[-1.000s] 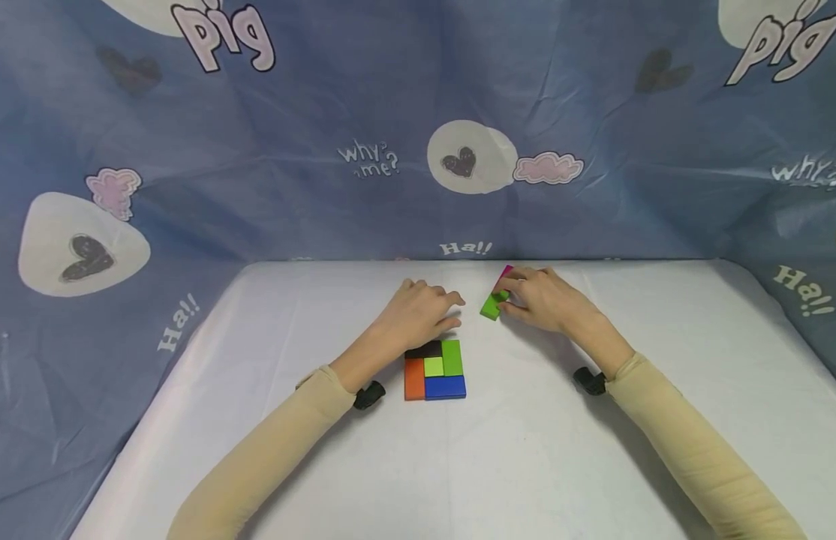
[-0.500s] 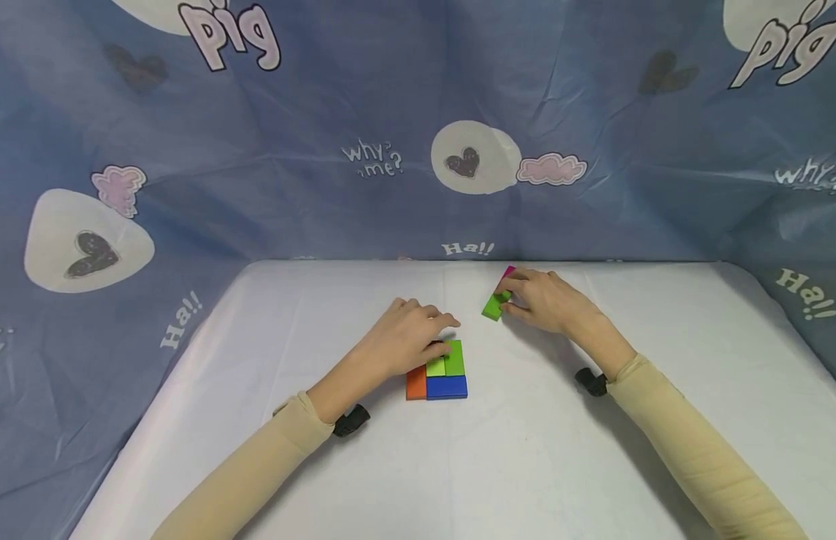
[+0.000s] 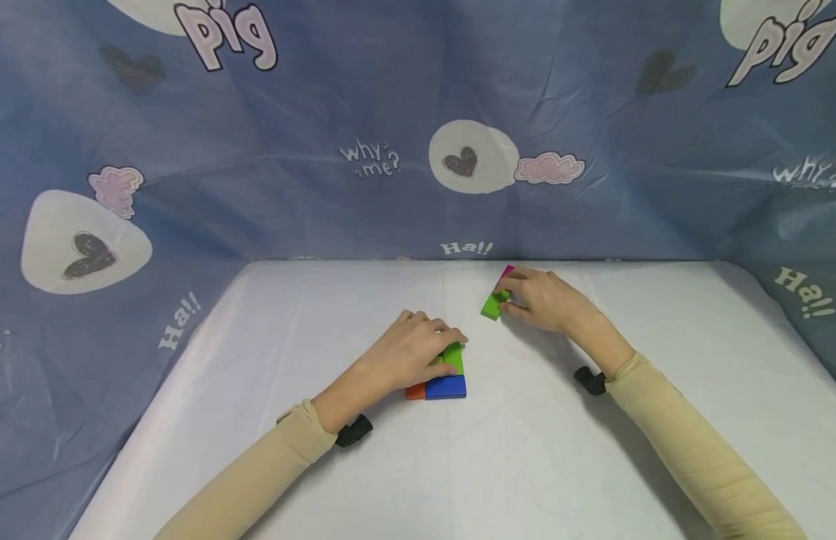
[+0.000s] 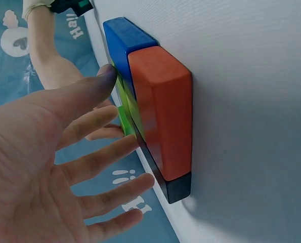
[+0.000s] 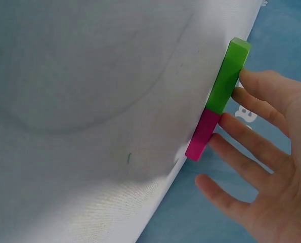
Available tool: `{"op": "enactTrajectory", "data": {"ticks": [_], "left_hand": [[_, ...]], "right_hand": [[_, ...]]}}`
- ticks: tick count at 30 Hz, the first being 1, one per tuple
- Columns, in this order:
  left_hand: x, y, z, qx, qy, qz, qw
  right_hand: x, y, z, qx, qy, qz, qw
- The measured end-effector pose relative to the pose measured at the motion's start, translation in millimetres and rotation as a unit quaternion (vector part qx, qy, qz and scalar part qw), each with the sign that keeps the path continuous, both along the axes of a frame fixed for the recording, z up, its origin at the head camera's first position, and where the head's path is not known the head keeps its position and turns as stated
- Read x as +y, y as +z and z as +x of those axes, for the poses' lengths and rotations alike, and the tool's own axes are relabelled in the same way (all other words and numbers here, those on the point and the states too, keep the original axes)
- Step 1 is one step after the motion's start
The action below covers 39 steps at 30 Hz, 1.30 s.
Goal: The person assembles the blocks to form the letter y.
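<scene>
In the head view my left hand [image 3: 411,349] lies over a flat square of coloured blocks. Its thumb and index finger reach over the green block [image 3: 455,358]; the other fingers are spread and fairly straight in the left wrist view. The blue block [image 3: 446,387] and orange block [image 4: 163,111] show along the near side. A black block [image 4: 178,188] sits at the orange one's end. A lighter green block in the middle is mostly hidden. My right hand [image 3: 542,300] touches another green block [image 5: 228,76] and the magenta block [image 5: 203,134] end to end with it, fingers extended.
The blocks lie on a white table cover [image 3: 526,465]. Behind it hangs a blue printed cloth [image 3: 310,210], close to the right hand's blocks at the back edge. A black wrist camera [image 3: 353,430] sits under the left wrist.
My left hand has come back toward the near side, over the square of blocks, covering the black block. It now spans the green block. The right hand stays on its two blocks.
</scene>
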<state>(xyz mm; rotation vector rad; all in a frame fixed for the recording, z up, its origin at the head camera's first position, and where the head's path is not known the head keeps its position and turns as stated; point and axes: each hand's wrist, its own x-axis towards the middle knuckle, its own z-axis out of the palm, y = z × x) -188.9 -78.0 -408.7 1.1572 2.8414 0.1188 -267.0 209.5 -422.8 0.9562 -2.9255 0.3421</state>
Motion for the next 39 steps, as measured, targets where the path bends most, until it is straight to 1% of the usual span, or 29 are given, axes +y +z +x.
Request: {"op": "enactTrajectory", "data": {"ticks": [9, 17, 24, 28, 31, 35, 39], "left_hand": [[2.0, -1.5, -1.6, 0.001, -0.012, 0.003, 0.9999], [4.7, -2.5, -3.1, -0.013, -0.003, 0.018, 0.9997], [2.0, -0.8, -3.6, -0.003, -0.007, 0.018, 0.9998], [-4.7, 4.5, -2.9, -0.016, -0.003, 0.003, 0.9999], [-9.0, 6.1, -3.0, -0.028, 0.001, -0.007, 0.9996], [-11.4, 4.8, -4.2, -0.038, 0.005, -0.001, 0.9993], [-12.7, 3.6, -4.9, -0.043, 0.016, 0.012, 0.9989]], "right_hand": [[-0.6, -0.2, -0.3, 0.001, 0.002, 0.002, 1.0], [-0.5, 0.0, -0.7, -0.013, 0.001, -0.002, 0.9999], [-1.0, -0.6, -1.6, -0.011, 0.005, -0.009, 0.9999], [-1.0, -2.0, -1.8, -0.007, 0.007, -0.011, 0.9999], [-0.4, -2.2, -1.6, -0.006, 0.004, -0.011, 0.9999], [0.2, -1.6, -1.2, -0.007, 0.003, -0.013, 0.9999], [-0.5, -1.8, -2.0, -0.003, 0.009, -0.016, 0.9998]]}}
